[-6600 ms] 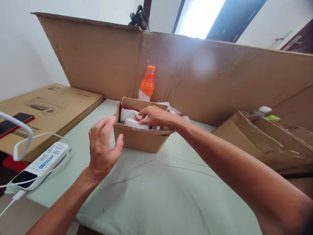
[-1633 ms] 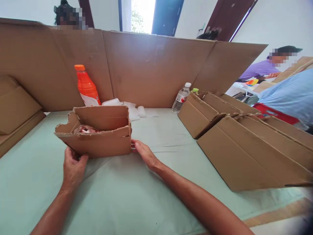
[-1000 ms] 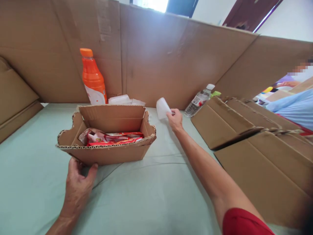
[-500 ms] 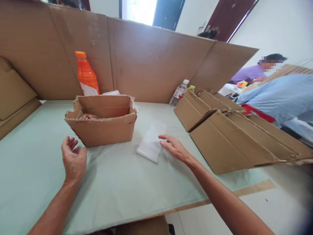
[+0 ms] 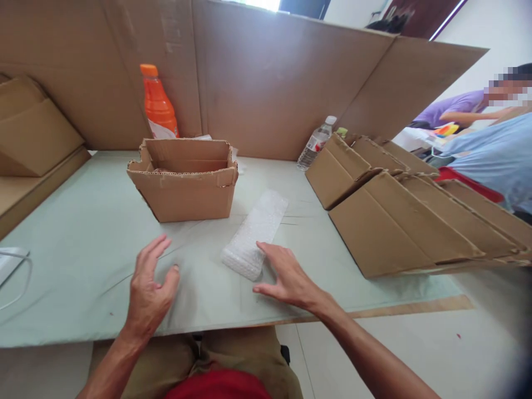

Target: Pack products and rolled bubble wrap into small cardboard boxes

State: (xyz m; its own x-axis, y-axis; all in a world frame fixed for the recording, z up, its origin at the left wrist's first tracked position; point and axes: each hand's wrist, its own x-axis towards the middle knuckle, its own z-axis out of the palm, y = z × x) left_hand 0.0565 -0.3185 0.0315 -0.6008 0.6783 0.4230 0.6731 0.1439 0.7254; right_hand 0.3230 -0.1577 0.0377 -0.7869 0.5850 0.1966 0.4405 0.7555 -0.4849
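A bubble wrap bag (image 5: 260, 224) lies flat and slanted on the pale green table cover (image 5: 83, 221). My right hand (image 5: 285, 274) is at its near right edge, thumb and fingers apart; whether the fingertips touch the bag I cannot tell. My left hand (image 5: 152, 288) hovers over the cover to the left of the bag, fingers spread and holding nothing. Beyond it stands an open cardboard box (image 5: 187, 197) with rough-cut edges; only a sliver of its contents shows over the front wall.
A cardboard screen (image 5: 257, 83) closes off the back. Before it stand an orange bottle (image 5: 159, 105) and a clear water bottle (image 5: 315, 145). Several cardboard bins (image 5: 399, 227) line the right side. A white device with a cable (image 5: 12, 263) lies far left. Other people sit beyond the right side.
My right hand has come nearer, to the bag's near end, its thumb now spread lower. My left hand has moved away from the box, toward the right. The camera view has tilted down.
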